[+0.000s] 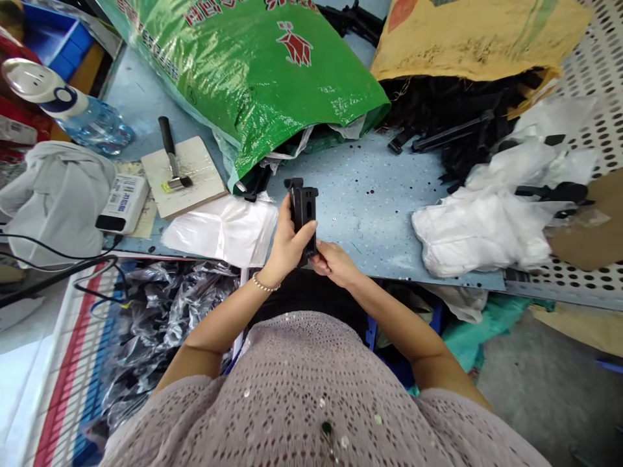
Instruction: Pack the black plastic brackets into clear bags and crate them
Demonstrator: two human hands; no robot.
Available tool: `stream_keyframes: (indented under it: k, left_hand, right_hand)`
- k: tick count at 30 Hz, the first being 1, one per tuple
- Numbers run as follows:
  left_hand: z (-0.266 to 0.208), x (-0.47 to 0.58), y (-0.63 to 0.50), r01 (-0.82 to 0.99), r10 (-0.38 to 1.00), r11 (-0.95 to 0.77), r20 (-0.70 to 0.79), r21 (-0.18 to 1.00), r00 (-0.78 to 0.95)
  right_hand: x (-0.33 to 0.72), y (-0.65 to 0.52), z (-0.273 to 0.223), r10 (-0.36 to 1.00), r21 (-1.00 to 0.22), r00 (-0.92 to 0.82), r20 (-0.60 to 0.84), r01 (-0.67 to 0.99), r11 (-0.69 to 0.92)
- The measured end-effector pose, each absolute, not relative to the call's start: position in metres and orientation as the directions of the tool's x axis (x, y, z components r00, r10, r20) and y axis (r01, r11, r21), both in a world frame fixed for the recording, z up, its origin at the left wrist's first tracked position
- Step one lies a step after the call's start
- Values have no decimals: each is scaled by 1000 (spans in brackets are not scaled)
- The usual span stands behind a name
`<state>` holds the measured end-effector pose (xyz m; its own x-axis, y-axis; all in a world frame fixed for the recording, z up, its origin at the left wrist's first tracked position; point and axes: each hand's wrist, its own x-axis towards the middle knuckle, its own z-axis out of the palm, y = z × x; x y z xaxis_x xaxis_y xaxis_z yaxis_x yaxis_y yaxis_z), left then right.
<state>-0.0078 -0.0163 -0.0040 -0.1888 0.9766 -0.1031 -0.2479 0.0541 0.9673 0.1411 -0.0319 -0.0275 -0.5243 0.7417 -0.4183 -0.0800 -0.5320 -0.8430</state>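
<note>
My left hand is wrapped round a black plastic part with a slot and short crosswise ends, held upright over the table's near edge. At its lower end, the fingers of my right hand are closed in a pinch against the part. A stack of thin white plastic bags lies just left of my hands. Behind them, a green printed sack opens toward me, with black pieces at its mouth.
A yellow sack spills black parts at the right, near white bags. Leftward are a brush on a board, a white box and a water bottle. Wrapped pieces fill a striped bag below.
</note>
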Motion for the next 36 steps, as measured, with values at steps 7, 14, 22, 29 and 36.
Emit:
stream_keyframes:
  k: [7, 14, 22, 29, 36]
  left_hand:
    - [-12, -7, -4, -636, 907, 389, -397, 667, 139]
    - [-35, -8, -29, -38, 991, 114, -117, 993, -65]
    - [-20, -34, -1, 427, 700, -707, 473, 563, 535]
    - [-17, -29, -6, 361, 702, -690, 459, 627, 545]
    - [-9, -29, -22, 240, 720, -682, 578, 691, 384]
  right_hand:
    - [160, -18, -20, 866, -917, -364, -343, -71, -392]
    - [172, -8, 2, 792, -722, -417, -446, -355, -594]
    - [178, -2, 14, 524, -339, -746, -411, -408, -847]
    - [190, -11, 8, 502, -233, -769, -396, -445, -865]
    - [184, -22, 18, 567, -319, -753, -334, -475, -820]
